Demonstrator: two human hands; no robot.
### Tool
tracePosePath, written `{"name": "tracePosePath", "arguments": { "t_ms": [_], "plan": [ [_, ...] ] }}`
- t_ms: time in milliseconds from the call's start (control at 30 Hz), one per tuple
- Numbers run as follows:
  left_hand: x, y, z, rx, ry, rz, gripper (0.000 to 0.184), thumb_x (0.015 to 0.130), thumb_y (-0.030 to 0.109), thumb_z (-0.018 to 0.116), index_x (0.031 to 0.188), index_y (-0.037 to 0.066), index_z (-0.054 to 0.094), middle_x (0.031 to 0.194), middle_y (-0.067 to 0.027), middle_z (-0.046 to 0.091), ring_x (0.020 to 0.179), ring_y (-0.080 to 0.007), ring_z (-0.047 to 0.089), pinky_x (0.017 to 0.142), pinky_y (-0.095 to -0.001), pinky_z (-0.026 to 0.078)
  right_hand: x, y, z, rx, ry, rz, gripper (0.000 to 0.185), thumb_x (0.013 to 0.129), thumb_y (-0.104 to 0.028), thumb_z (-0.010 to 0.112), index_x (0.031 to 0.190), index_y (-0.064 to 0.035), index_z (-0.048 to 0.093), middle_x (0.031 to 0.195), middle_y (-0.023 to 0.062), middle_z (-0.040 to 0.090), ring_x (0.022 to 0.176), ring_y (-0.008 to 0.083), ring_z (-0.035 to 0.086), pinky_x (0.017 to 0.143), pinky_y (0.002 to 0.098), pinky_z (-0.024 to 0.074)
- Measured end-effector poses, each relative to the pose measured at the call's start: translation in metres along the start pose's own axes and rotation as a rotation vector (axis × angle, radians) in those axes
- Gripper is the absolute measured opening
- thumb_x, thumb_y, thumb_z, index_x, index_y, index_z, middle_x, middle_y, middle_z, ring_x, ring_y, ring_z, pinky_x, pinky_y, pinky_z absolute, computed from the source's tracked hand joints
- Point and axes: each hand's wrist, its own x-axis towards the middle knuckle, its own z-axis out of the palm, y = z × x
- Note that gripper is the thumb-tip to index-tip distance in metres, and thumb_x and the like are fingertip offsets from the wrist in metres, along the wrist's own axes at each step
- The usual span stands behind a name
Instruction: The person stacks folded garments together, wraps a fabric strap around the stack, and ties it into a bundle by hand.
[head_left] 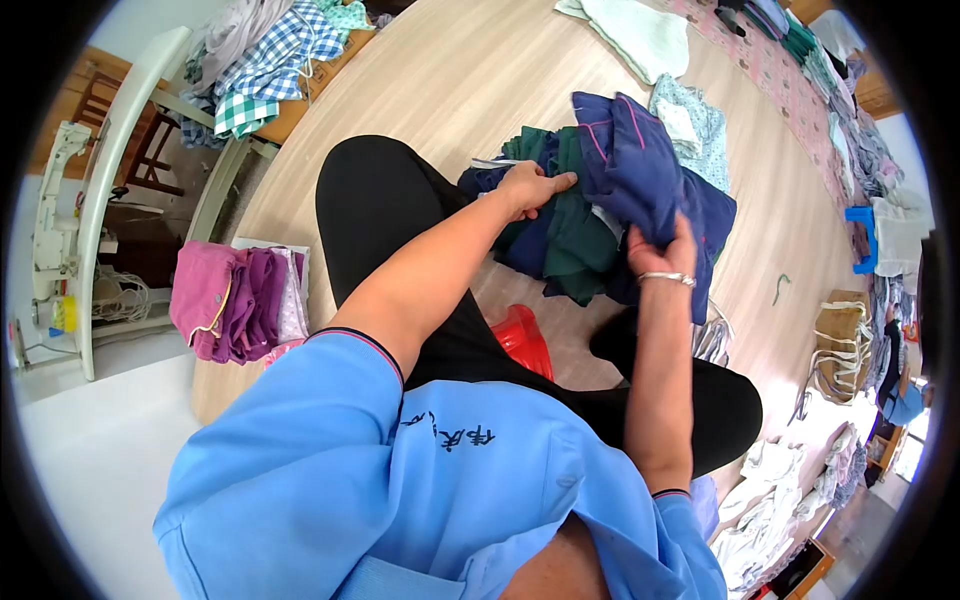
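Observation:
My right hand (665, 250) is closed on the lower edge of a folded navy garment (630, 150) with pink piping, raised over other dark cloth. Beside it my left hand (532, 190) rests at the top of a row of folded dark green garments (575, 235) and navy ones. Its fingers are curled, with the thumb stretched toward the green cloth; what lies within them is hidden. A thin whitish strip (492, 162) shows just beyond the left hand, its kind unclear.
Folded purple garments (230, 300) stand at the left. A red plastic object (522, 340) lies between my legs. Pale green cloth (635, 35) and light blue patterned cloth (700, 125) lie beyond the navy pile. Checked fabric (285, 60) is heaped at upper left, white cloth (765, 500) at lower right.

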Motion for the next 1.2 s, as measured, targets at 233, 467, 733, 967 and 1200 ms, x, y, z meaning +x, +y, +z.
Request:
{"name": "tracePosePath", "arguments": {
  "t_ms": [233,467,733,967,1200],
  "plan": [
    [0.027,-0.018,0.020,0.184,0.160,0.234,0.106,0.059,0.064,0.073,0.130,-0.007,0.039,0.089,-0.0143,0.060,0.055,-0.0165,0.054,0.047,-0.0287,0.042,-0.042,-0.100,0.056,-0.226,-0.211,-0.344,0.030,0.080,-0.007,0.065,0.108,0.0012,0.058,0.108,0.0140,0.064,0.097,0.0294,0.062,0.087,0.0479,0.0499],
    [0.015,0.001,0.007,0.117,0.029,0.037,0.100,0.058,0.048,0.077,0.131,-0.008,0.038,0.100,-0.0175,0.060,0.055,-0.0185,0.055,0.047,-0.0305,0.044,-0.009,-0.054,-0.079,-0.332,0.087,-0.278,0.041,0.079,-0.011,0.068,0.117,-0.0039,0.053,0.113,0.0135,0.060,0.105,0.0309,0.058,0.087,0.0525,0.0489],
    [0.027,-0.007,0.004,0.128,0.034,0.066,0.091,0.056,0.040,0.079,0.126,-0.006,0.045,0.107,-0.0162,0.060,0.061,-0.0188,0.059,0.053,-0.0276,0.049,0.021,-0.058,-0.146,-0.336,0.236,-0.032,0.060,0.079,-0.028,0.071,0.128,-0.0073,0.042,0.125,0.0150,0.051,0.111,0.0357,0.052,0.091,0.0558,0.0438],
    [0.015,0.008,0.014,0.164,0.190,0.117,0.102,0.057,0.057,0.074,0.131,-0.004,0.039,0.117,-0.0207,0.055,0.089,-0.0262,0.060,0.074,-0.0341,0.049,-0.001,-0.106,-0.161,-0.617,0.321,-0.250,0.063,0.075,-0.037,0.073,0.123,-0.0048,0.049,0.126,0.0140,0.049,0.117,0.0308,0.046,0.100,0.0444,0.0352],
    [-0.017,0.051,0.077,0.357,0.409,0.090,0.123,0.053,0.069,0.071,0.145,0.012,0.012,0.128,-0.0235,0.037,0.119,-0.0363,0.040,0.095,-0.0454,0.037,-0.005,-0.057,-0.056,-1.929,0.200,-1.288,0.067,0.073,-0.045,0.069,0.129,-0.0161,0.047,0.137,0.0173,0.038,0.127,0.0370,0.034,0.101,0.0511,0.0305]
  ]
}}
